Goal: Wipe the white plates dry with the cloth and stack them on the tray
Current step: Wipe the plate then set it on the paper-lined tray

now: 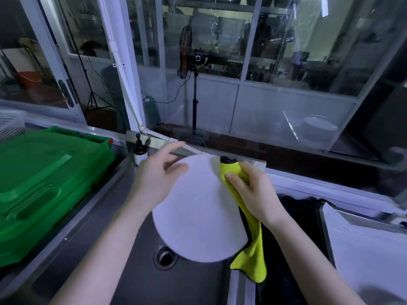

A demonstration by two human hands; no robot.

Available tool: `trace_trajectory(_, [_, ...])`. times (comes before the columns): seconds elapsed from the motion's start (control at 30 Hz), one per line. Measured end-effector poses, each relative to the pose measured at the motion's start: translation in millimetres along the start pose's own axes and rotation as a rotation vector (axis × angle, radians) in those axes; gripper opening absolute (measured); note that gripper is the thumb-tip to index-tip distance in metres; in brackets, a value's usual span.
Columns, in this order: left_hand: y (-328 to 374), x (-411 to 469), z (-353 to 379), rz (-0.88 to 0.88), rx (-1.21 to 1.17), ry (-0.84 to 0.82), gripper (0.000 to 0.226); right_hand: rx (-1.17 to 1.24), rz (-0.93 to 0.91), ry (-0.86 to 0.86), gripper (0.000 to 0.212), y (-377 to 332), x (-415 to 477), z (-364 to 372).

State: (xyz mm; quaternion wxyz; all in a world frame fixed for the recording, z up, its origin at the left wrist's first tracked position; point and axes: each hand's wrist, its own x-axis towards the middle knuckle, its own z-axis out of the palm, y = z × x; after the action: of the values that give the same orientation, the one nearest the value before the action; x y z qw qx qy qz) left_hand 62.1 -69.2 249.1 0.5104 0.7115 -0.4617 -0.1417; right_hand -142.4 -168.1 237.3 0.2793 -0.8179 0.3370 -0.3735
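I hold a round white plate [198, 208] tilted over the steel sink [136, 271]. My left hand [157, 178] grips its upper left rim, thumb on the face and fingers behind. My right hand [253, 192] pinches a yellow cloth [253, 249] with a black edge against the plate's right rim. The cloth hangs down below the plate. At the far right lies a metal tray [326, 234] lined with a white cloth.
A green plastic crate lid [44, 179] fills the counter at left, with a white mesh basket [11, 124] behind it. A soap pump bottle [140, 151] stands at the sink's back edge. The sink drain [164, 257] shows below the plate. Glass partitions rise behind.
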Motion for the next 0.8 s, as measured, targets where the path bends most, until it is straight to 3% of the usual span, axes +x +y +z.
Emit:
trace_trajectory(0.07, [-9,-16,5,-0.026,0.053,0.330,0.040,0.018,0.027,0.198,0.032,4,-12,8])
trace_trajectory(0.1, [-14,-24,8,-0.047,0.018,0.377,0.037,0.039,0.029,0.274,0.027,4,-18,12])
trace_trajectory(0.17, [-13,-35,16,-0.208,-0.293,0.211,0.036,0.036,-0.001,0.347,0.021,2,-30,20])
trace_trajectory(0.27, [4,-35,28,-0.492,-0.732,-0.117,0.034,-0.103,-0.143,0.326,0.020,-2,-43,29])
trace_trajectory(0.37, [13,-20,30,-0.703,-0.902,-0.156,0.042,-0.345,-0.403,0.305,0.026,0,-56,35])
trace_trajectory(0.47, [14,-17,31,-0.888,-0.915,-0.198,0.030,-0.440,-0.549,0.153,0.035,0,-66,40])
trace_trajectory(0.53, [8,-21,38,-0.872,-0.898,-0.127,0.005,-0.410,-0.561,0.066,0.036,-2,-71,41])
trace_trajectory(0.63, [-5,-25,41,-0.827,-0.862,0.001,0.027,-0.293,-0.494,0.001,0.036,-1,-77,46])
trace_trajectory(0.8, [-16,-32,34,-0.666,-0.838,0.013,0.045,-0.105,-0.343,-0.161,0.036,-3,-85,45])
